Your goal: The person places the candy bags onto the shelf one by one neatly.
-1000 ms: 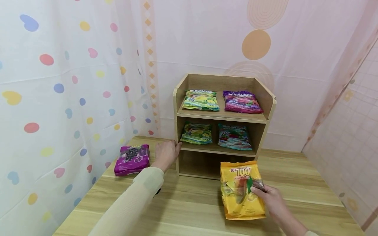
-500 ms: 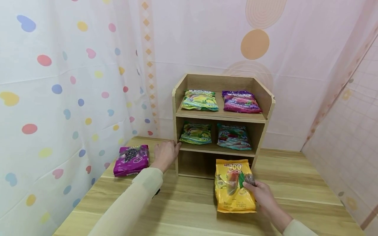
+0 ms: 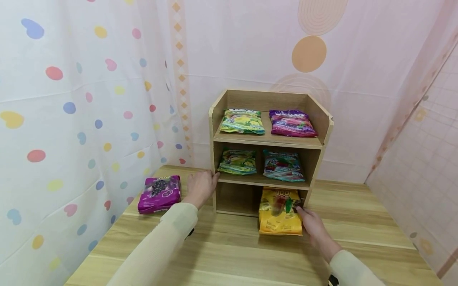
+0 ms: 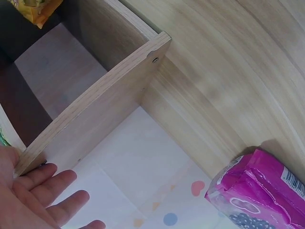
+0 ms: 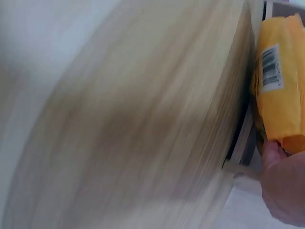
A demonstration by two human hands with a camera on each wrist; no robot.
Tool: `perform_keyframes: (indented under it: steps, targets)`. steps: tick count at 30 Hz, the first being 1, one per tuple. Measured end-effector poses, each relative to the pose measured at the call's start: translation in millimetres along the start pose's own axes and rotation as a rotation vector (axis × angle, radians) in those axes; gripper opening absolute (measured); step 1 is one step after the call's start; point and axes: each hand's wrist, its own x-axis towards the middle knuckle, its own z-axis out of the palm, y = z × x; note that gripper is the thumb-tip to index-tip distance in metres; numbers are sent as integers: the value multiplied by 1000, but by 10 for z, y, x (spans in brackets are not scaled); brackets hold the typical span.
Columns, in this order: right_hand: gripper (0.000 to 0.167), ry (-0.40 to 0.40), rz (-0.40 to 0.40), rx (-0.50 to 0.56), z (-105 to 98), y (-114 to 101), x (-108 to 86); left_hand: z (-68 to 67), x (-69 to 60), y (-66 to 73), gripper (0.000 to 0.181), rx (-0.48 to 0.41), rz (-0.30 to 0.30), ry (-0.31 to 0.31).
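Observation:
A yellow candy bag [image 3: 277,218] with a mango picture leans partly into the right side of the bottom compartment of a wooden shelf [image 3: 268,140]. Its right edge is pinched by my right hand [image 3: 315,228]; in the right wrist view the bag [image 5: 283,95] shows a barcode, with the thumb at one corner. At the shelf's left side panel, my left hand [image 3: 201,186] pinches the front edge between thumb and index finger. The other fingers of the left hand [image 4: 35,198] spread outward in the left wrist view. To its left, a purple candy bag [image 3: 160,194] lies on the table.
The top tier carries a yellow-green candy bag [image 3: 242,121] and a purple-pink one [image 3: 292,123]. Another green-yellow bag [image 3: 237,162] and a teal bag [image 3: 283,166] lie on the middle tier. Patterned curtains [image 3: 118,99] enclose the wooden table [image 3: 229,254].
My right hand has carried the yellow candy bag forward and slightly left, so its top is now under the middle shelf board. The left hand has stayed on the side panel.

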Motion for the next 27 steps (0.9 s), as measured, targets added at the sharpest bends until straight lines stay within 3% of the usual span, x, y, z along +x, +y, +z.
perform_keyframes:
  steps: [4,7,12,16,20,24,27]
  targets:
    - [58,-16,-3,-83,-63,42,-23,8,3,-7,47,0,-2,0]
    - [53,55,-84,-285,-96,63,-122,14,11,-7,47,-6,6,2]
    - [47,228,-304,-616,-75,93,-319,8,24,-5,47,-10,13,13]
    - [48,262,-586,-817,16,191,-382,0,26,-7,48,13,14,37]
    - [53,214,-870,-1103,88,282,-386,1,16,-1,49,16,9,41]
    - [59,92,-1081,-1350,119,318,-343,6,10,-3,48,6,2,30]
    - [55,29,-1199,-1472,125,333,-309,11,8,-6,48,-6,1,26]
